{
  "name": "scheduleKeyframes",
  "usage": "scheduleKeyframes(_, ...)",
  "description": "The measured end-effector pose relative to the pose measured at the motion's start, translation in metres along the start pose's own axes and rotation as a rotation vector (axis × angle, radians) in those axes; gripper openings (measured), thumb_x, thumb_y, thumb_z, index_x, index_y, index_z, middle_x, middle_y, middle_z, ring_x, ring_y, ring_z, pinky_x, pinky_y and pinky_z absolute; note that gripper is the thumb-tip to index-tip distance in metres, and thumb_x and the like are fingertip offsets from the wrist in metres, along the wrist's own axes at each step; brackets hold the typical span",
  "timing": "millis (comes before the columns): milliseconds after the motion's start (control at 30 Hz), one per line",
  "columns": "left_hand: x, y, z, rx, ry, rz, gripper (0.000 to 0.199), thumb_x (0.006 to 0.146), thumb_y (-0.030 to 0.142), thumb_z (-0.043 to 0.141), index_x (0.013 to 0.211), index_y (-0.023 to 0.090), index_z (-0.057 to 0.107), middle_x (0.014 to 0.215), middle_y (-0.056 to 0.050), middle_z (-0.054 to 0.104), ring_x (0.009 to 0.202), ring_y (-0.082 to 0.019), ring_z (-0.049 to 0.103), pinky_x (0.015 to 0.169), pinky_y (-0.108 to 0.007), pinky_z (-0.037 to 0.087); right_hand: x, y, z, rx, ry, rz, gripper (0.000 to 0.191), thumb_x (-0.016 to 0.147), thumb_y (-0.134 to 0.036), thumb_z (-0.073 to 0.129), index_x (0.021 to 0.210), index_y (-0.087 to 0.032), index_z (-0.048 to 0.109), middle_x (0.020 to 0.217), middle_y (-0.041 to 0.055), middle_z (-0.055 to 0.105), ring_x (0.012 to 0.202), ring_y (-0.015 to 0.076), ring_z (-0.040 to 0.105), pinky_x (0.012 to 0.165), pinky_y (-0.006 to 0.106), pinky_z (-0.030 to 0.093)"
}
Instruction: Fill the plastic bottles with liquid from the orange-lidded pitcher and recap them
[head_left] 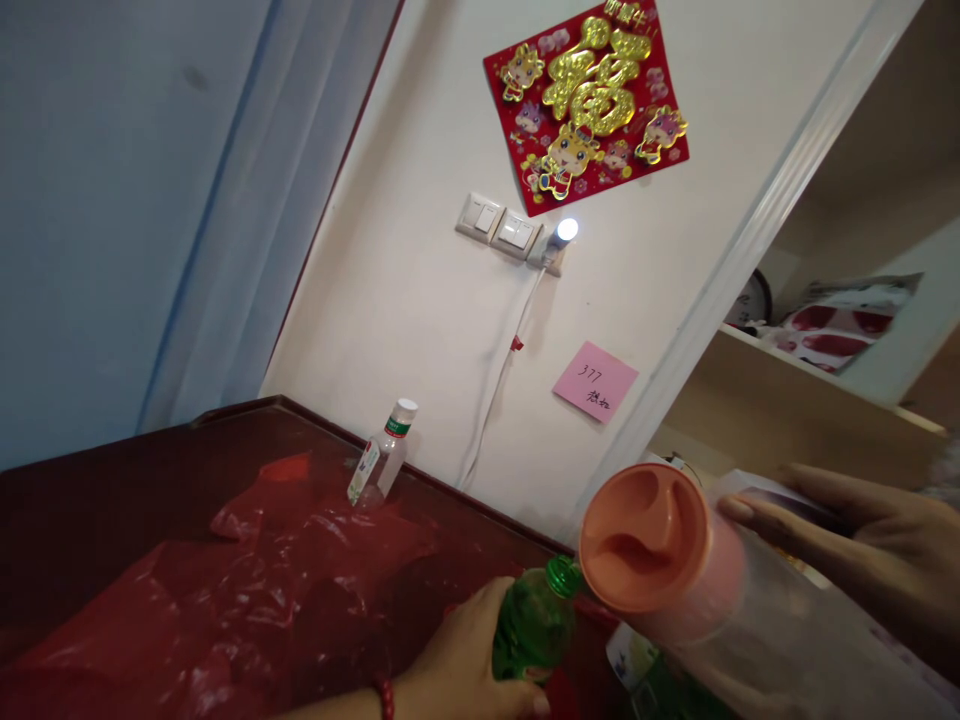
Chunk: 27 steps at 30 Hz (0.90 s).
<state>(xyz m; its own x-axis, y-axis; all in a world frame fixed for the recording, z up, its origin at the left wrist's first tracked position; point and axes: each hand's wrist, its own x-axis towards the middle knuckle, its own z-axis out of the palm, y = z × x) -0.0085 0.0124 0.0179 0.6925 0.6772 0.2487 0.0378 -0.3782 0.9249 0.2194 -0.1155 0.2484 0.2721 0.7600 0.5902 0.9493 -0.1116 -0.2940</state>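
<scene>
My left hand (pixel 469 650), with a red bead bracelet at the wrist, is wrapped round a green plastic bottle (pixel 529 625). The bottle's mouth is uncapped. At the right my right hand (pixel 877 560) is closed on a frosted translucent pitcher (pixel 787 620) with an orange lid (pixel 645 540). Tilted over, the pitcher has its lid turned towards the camera, just right of the bottle's neck. I cannot tell whether lid and bottle touch. Under the pitcher, partly hidden, is another green thing with a white label (pixel 634 660), apparently a bottle.
A crumpled red plastic bag (pixel 202 600) spreads over the dark red table (pixel 60 510). Near the wall stands a clear bottle with a white cap (pixel 382 455). A white cable (pixel 491 400) hangs from a socket. Shelves (pixel 825 385) are at the right, a blue curtain (pixel 127 200) at the left.
</scene>
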Motion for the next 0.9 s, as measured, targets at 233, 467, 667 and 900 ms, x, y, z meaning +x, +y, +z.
scheduleKeyframes(233,0.002,-0.006,-0.002,0.045,-0.025,0.02,0.054,0.064,0.025,0.08,0.113,0.024,0.059,0.116,-0.003,0.067,0.105,-0.027,0.059,0.089,-0.035,0.046,0.001,0.003,-0.001,-0.001,-0.001,-0.051,0.056,0.072,-0.084,0.069,0.091,-0.033,0.081,0.09,-0.002,0.074,0.074,0.0297,0.071,0.051,0.024,0.057)
scheduleKeyframes(467,0.002,-0.007,0.0,0.029,-0.022,0.027,0.051,0.064,0.025,0.08,0.11,0.024,0.059,0.112,-0.003,0.067,0.102,-0.027,0.059,0.087,-0.035,0.046,0.002,0.008,-0.003,-0.008,-0.006,-0.059,0.057,0.072,-0.084,0.069,0.093,-0.032,0.08,0.089,-0.0008,0.074,0.071,0.0282,0.07,0.049,0.023,0.056)
scheduleKeyframes(667,0.001,-0.006,0.0,0.033,-0.022,0.004,0.052,0.064,0.027,0.08,0.111,0.024,0.059,0.111,-0.003,0.068,0.099,-0.027,0.06,0.085,-0.035,0.047,0.002,0.005,-0.006,-0.002,-0.029,-0.075,0.055,0.075,-0.083,0.068,0.092,-0.032,0.08,0.09,-0.0016,0.074,0.072,0.0278,0.071,0.05,0.022,0.055)
scheduleKeyframes(900,-0.001,-0.005,0.0,0.008,-0.009,0.029,0.052,0.064,0.024,0.079,0.112,0.024,0.059,0.109,-0.002,0.068,0.098,-0.026,0.06,0.084,-0.033,0.047,0.001,-0.003,-0.006,-0.007,-0.001,-0.101,0.054,0.074,-0.083,0.068,0.088,-0.032,0.08,0.085,-0.0007,0.073,0.066,0.0275,0.07,0.046,0.022,0.055)
